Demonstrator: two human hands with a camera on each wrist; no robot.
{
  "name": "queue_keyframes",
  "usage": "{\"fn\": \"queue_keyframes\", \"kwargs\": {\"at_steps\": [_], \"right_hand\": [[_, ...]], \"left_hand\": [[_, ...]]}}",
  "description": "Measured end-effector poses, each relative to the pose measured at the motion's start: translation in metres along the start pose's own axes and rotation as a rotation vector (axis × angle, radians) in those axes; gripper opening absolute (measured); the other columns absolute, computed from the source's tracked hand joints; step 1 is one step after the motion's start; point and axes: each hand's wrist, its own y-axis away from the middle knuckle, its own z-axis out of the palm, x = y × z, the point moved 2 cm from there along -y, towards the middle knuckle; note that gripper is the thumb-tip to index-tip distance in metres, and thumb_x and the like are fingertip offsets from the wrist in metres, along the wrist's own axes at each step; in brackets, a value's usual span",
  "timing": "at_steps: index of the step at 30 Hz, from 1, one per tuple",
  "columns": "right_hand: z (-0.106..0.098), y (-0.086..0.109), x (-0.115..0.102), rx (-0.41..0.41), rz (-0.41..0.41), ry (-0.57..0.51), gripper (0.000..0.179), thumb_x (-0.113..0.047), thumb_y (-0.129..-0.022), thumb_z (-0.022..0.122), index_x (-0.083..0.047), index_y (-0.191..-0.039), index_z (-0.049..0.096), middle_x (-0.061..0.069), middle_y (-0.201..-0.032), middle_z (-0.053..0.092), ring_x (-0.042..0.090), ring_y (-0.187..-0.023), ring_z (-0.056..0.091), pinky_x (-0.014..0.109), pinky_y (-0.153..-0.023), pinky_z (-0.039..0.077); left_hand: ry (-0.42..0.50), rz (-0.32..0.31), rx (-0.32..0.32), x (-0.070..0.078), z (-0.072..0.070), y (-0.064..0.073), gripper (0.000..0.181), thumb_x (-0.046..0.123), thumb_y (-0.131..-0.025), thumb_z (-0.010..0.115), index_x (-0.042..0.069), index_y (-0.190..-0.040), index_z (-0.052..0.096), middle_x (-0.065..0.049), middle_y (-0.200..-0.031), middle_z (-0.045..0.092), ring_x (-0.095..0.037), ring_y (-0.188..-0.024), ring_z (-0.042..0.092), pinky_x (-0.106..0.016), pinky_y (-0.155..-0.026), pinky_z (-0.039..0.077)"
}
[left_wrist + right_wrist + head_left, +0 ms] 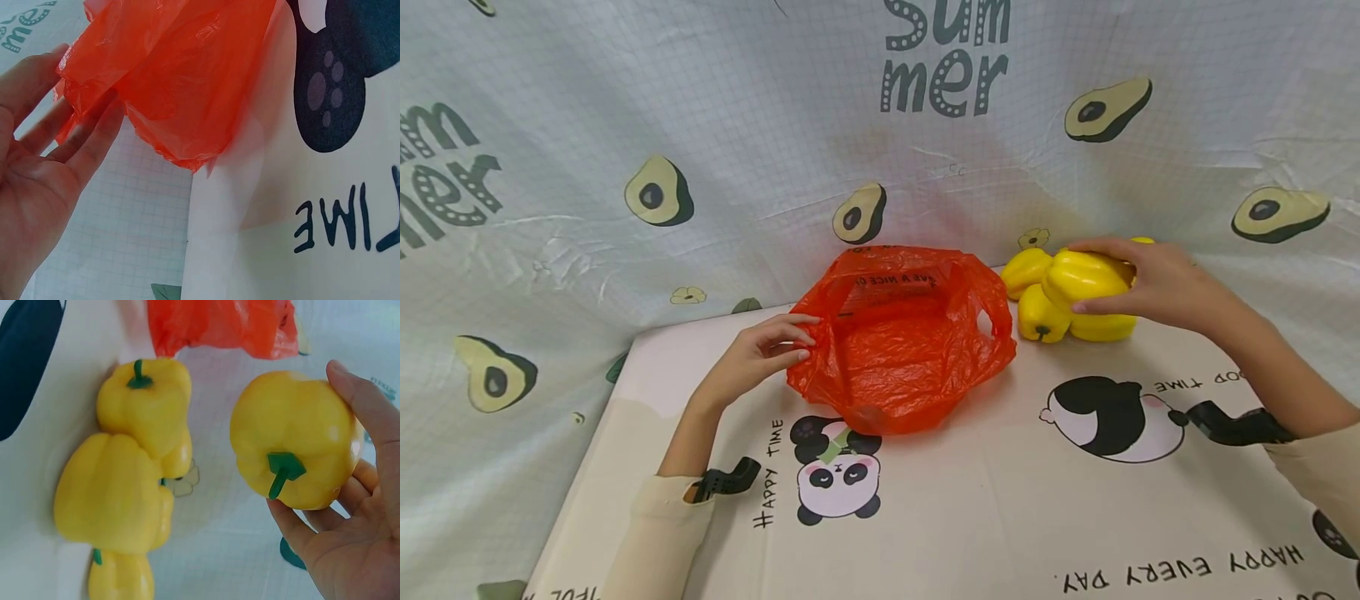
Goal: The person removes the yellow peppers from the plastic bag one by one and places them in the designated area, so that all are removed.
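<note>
An open red plastic bag [891, 350] sits on the table, its mouth facing up and its handle loop toward the right. At its left edge my left hand [756, 354] holds the thin plastic, with fingertips [112, 115] against a crumpled fold. My right hand [1165, 283] grips a yellow bell pepper [297, 437] with a green stem, thumb on one side and fingers on the other. This pepper is raised over several other yellow bell peppers [109, 494] clustered on the table to the right of the bag.
A pale table covering [955, 517] carries panda drawings and lettering. Behind it hangs a white curtain [760, 108] printed with avocados, close behind the bag and the peppers. Black straps with a curved black piece [730, 479] sit on the wrists.
</note>
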Motion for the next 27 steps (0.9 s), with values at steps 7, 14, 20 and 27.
{"fn": "queue_keyframes", "kwargs": {"at_steps": [7, 14, 20, 27], "right_hand": [[-0.005, 0.001, 0.007, -0.022, 0.031, 0.014, 0.079, -0.049, -0.08, 0.084, -0.019, -0.146, 0.053, 0.02, -0.13, 0.062, 0.034, -0.103, 0.056, 0.048, -0.082, 0.046], [-0.008, 0.003, 0.017, -0.015, 0.05, 0.017, 0.079, -0.047, -0.08, 0.085, -0.016, -0.145, 0.053, 0.023, -0.132, 0.06, 0.037, -0.105, 0.055, 0.053, -0.085, 0.046], [-0.01, 0.004, 0.029, -0.005, 0.07, 0.049, 0.08, -0.048, -0.081, 0.083, -0.015, -0.146, 0.052, 0.026, -0.129, 0.06, 0.038, -0.099, 0.055, 0.048, -0.078, 0.044], [-0.013, 0.006, 0.039, 0.014, 0.09, 0.039, 0.078, -0.049, -0.081, 0.083, -0.016, -0.145, 0.054, 0.024, -0.128, 0.061, 0.038, -0.099, 0.055, 0.046, -0.076, 0.042]], "left_hand": [[-0.003, 0.0, 0.0, 0.001, -0.001, -0.001, 0.017, 0.004, -0.097, 0.067, 0.006, -0.114, 0.072, -0.011, -0.143, 0.057, -0.031, -0.131, 0.054, -0.024, -0.096, 0.054], [0.002, 0.0, -0.002, 0.003, -0.001, -0.001, 0.017, 0.004, -0.097, 0.067, 0.006, -0.113, 0.072, -0.011, -0.143, 0.058, -0.031, -0.13, 0.055, -0.025, -0.096, 0.054], [0.0, 0.0, -0.005, 0.002, -0.001, 0.0, 0.017, 0.004, -0.097, 0.067, 0.006, -0.114, 0.072, -0.011, -0.143, 0.057, -0.031, -0.13, 0.055, -0.025, -0.096, 0.054], [0.004, 0.002, -0.008, 0.001, -0.002, 0.0, 0.017, 0.005, -0.097, 0.067, 0.006, -0.113, 0.072, -0.011, -0.143, 0.058, -0.03, -0.131, 0.055, -0.025, -0.097, 0.054]]}}
